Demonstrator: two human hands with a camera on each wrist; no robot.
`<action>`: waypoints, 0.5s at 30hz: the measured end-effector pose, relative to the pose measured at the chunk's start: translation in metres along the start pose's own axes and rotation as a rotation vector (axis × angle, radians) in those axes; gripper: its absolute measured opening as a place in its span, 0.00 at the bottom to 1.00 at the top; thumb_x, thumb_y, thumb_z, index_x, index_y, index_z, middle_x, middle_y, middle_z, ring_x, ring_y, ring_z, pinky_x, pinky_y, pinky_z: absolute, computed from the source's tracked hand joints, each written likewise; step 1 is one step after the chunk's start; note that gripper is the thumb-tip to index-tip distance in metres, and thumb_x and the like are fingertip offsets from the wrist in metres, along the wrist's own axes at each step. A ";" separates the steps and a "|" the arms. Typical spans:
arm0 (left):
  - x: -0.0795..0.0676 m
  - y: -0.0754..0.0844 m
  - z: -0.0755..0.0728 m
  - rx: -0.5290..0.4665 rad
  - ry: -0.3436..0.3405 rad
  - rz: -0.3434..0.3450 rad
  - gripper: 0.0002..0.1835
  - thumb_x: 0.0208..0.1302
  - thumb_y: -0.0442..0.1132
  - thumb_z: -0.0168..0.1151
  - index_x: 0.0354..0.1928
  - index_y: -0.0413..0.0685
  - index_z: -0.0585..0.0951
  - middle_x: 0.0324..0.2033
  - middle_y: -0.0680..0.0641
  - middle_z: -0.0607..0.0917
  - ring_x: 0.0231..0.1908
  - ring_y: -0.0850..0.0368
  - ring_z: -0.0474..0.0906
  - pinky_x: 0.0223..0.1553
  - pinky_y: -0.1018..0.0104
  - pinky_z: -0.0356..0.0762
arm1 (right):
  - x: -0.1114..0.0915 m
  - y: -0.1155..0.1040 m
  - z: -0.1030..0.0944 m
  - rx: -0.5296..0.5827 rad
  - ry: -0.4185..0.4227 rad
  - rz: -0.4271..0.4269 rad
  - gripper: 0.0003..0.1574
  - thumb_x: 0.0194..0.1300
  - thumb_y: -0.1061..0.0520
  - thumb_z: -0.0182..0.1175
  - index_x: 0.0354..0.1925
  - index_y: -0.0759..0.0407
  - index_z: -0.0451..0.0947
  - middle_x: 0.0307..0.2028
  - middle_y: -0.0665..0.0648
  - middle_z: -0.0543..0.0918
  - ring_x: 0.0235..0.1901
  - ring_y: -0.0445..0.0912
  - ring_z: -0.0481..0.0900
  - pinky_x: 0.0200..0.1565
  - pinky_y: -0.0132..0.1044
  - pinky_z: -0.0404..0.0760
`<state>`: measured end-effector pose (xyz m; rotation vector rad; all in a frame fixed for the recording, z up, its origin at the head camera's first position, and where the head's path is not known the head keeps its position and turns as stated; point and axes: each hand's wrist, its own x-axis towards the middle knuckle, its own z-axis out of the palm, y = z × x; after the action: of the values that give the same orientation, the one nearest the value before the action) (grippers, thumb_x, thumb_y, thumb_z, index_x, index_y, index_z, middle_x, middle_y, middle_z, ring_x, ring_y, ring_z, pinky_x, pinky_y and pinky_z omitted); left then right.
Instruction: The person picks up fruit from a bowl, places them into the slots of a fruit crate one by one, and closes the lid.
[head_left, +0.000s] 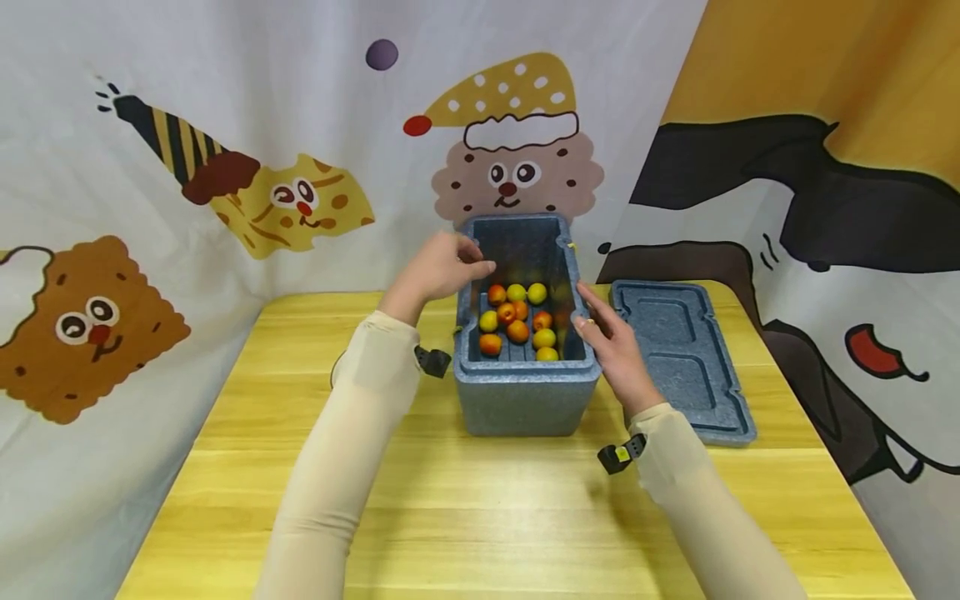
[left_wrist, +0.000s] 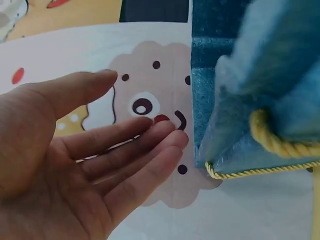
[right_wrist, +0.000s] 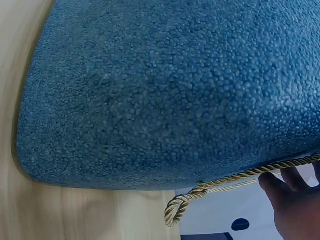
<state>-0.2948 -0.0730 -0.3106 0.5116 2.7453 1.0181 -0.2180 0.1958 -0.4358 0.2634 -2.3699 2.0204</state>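
A speckled grey-blue foam box (head_left: 527,408) stands without its lid on the table, several small yellow-and-red fruits (head_left: 517,331) on its floor. Above the box's left rim is my left hand (head_left: 444,265). The left wrist view shows that left hand (left_wrist: 95,145) with loosely bent fingers, thumb apart, holding nothing. My right hand (head_left: 611,342) rests against the right side of the box, its thumb at the rim. In the right wrist view, the fingers of this right hand (right_wrist: 297,205) lie beside a twisted gold cord (right_wrist: 240,176) along the box; part of the hand is cut off.
The box's lid (head_left: 682,358) lies on the wooden table (head_left: 480,517), right of the box. Behind the table hangs a printed cloth (head_left: 315,83) with cartoon figures. A thin curved object (head_left: 335,371) shows partly behind my left sleeve.
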 end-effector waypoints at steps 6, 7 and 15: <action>-0.039 -0.002 0.009 -0.081 0.088 -0.002 0.19 0.72 0.48 0.58 0.54 0.41 0.81 0.47 0.45 0.83 0.46 0.51 0.78 0.45 0.57 0.78 | -0.004 -0.013 -0.002 -0.014 -0.023 -0.003 0.35 0.76 0.45 0.50 0.76 0.45 0.55 0.75 0.46 0.54 0.71 0.49 0.55 0.67 0.54 0.58; -0.045 -0.002 0.012 -0.094 0.104 0.008 0.19 0.72 0.48 0.58 0.54 0.42 0.81 0.48 0.45 0.83 0.46 0.52 0.78 0.44 0.57 0.78 | -0.005 -0.013 -0.003 -0.015 -0.021 -0.003 0.35 0.76 0.45 0.50 0.76 0.45 0.55 0.74 0.46 0.55 0.71 0.49 0.55 0.67 0.54 0.58; -0.086 0.005 0.031 -0.226 0.184 0.077 0.17 0.72 0.44 0.57 0.56 0.42 0.81 0.47 0.47 0.83 0.47 0.54 0.79 0.47 0.60 0.79 | -0.019 -0.005 -0.021 -0.015 0.012 -0.053 0.33 0.77 0.47 0.50 0.76 0.45 0.56 0.73 0.50 0.58 0.72 0.48 0.54 0.68 0.50 0.57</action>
<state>-0.2056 -0.0832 -0.3272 0.5132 2.7319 1.4393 -0.2003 0.2175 -0.4300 0.3098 -2.3442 1.9744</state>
